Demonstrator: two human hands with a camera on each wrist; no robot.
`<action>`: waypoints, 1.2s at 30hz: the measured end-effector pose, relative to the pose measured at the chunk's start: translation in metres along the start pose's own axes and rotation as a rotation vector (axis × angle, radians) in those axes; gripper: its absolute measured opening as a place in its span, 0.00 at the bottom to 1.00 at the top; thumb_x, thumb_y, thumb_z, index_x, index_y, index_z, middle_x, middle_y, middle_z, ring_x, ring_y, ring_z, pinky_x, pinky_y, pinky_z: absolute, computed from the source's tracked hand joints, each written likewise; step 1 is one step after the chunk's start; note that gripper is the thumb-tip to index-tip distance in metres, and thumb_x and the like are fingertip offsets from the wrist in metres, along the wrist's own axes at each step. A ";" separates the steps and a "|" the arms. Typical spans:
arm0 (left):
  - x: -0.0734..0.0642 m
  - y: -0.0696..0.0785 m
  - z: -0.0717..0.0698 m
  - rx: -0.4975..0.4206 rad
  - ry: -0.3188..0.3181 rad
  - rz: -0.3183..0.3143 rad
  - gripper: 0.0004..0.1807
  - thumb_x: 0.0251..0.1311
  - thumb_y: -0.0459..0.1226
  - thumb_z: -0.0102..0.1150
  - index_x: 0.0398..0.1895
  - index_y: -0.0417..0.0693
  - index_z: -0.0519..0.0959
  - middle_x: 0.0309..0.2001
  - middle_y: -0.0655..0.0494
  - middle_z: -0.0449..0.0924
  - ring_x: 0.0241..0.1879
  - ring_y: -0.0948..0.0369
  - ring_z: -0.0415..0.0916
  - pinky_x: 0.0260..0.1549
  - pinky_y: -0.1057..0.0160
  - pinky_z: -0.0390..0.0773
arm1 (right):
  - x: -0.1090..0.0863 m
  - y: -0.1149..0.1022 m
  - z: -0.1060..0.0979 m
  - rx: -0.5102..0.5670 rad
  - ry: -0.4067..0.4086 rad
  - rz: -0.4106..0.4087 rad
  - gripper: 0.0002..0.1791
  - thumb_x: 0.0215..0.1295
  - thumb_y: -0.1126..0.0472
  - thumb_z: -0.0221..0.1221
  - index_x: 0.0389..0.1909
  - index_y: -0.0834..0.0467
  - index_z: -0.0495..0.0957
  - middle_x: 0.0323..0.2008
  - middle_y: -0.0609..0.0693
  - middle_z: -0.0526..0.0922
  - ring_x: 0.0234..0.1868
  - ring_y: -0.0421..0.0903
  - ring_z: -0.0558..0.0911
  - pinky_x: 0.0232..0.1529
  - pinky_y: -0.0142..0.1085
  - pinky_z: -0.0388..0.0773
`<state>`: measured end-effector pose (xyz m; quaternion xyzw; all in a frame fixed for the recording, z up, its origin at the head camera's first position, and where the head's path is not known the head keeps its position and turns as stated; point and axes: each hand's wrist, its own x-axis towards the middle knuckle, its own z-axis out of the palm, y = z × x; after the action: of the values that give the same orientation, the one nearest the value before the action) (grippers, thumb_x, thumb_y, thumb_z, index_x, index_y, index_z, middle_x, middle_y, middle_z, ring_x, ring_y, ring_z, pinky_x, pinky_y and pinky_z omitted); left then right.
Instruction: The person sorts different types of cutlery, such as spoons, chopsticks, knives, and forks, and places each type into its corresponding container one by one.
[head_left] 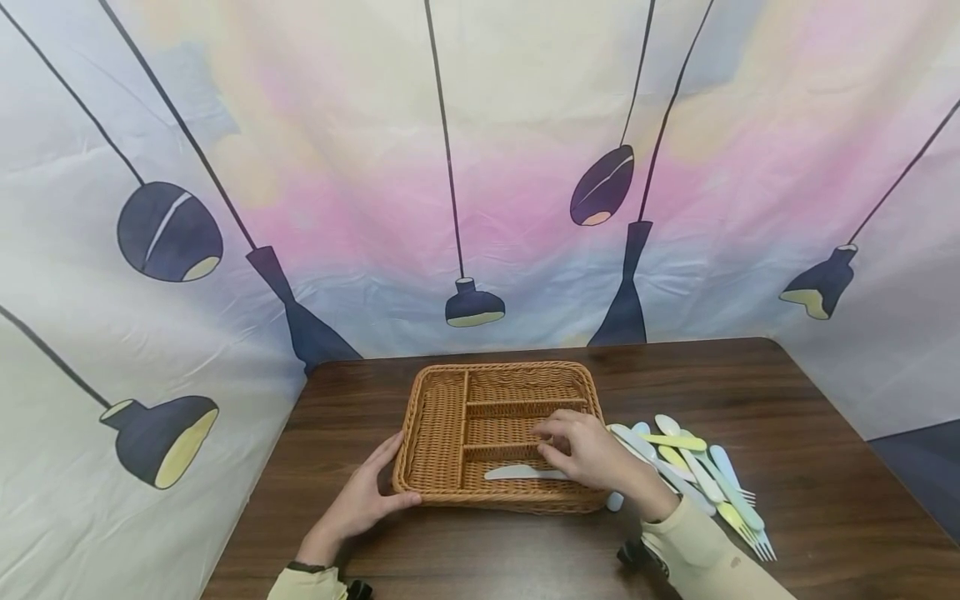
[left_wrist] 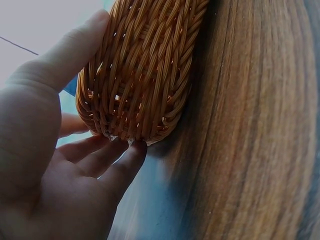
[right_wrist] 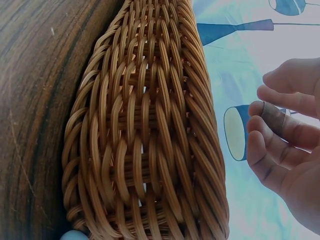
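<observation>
We see one knife (head_left: 521,472) in the near right compartment of the basket (head_left: 435,433), so we judge the sorting barely begun, with the cutlery pile (head_left: 703,477) on the surface (head_left: 525,562) left to do. The right hand (head_left: 581,447) hovers over the knife's right end, fingers loosely curled and holding nothing, while the left hand's (head_left: 360,497) fingers and thumb grip the basket's near left corner.

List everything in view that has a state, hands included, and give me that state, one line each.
Wicker basket, right way up on the table.
Left hand, holding the basket's front left corner.
Right hand, over the basket's right side, holding nothing.
White knife, lying in the basket's front right compartment, one end hidden.
Loose cutlery, jumbled right of the basket.
Backdrop, hanging, creased.
</observation>
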<state>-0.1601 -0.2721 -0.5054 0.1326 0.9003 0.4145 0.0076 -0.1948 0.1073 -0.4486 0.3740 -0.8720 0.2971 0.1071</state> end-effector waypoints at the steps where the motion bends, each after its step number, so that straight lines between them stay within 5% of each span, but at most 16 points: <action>1: 0.000 0.000 0.000 -0.002 0.000 0.001 0.58 0.44 0.54 0.75 0.77 0.51 0.54 0.75 0.42 0.53 0.73 0.41 0.52 0.67 0.34 0.58 | 0.000 0.000 0.000 -0.002 0.001 -0.001 0.13 0.65 0.61 0.62 0.50 0.54 0.83 0.37 0.45 0.82 0.27 0.36 0.76 0.25 0.24 0.73; 18: -0.001 -0.001 0.001 0.002 -0.005 -0.013 0.58 0.45 0.55 0.75 0.77 0.52 0.54 0.75 0.41 0.53 0.73 0.40 0.52 0.67 0.33 0.59 | -0.011 0.006 -0.004 -0.005 -0.003 0.017 0.16 0.65 0.60 0.62 0.54 0.55 0.81 0.42 0.49 0.83 0.33 0.35 0.81 0.32 0.28 0.81; 36: -0.001 0.002 0.000 -0.008 -0.016 -0.030 0.58 0.45 0.54 0.75 0.78 0.51 0.52 0.75 0.40 0.52 0.73 0.40 0.50 0.67 0.32 0.57 | -0.023 0.016 -0.009 -0.064 0.059 -0.003 0.15 0.65 0.59 0.63 0.52 0.54 0.81 0.42 0.48 0.84 0.30 0.35 0.76 0.27 0.27 0.75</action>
<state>-0.1583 -0.2712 -0.5037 0.1222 0.9004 0.4171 0.0215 -0.1910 0.1352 -0.4574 0.3628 -0.8769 0.2799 0.1449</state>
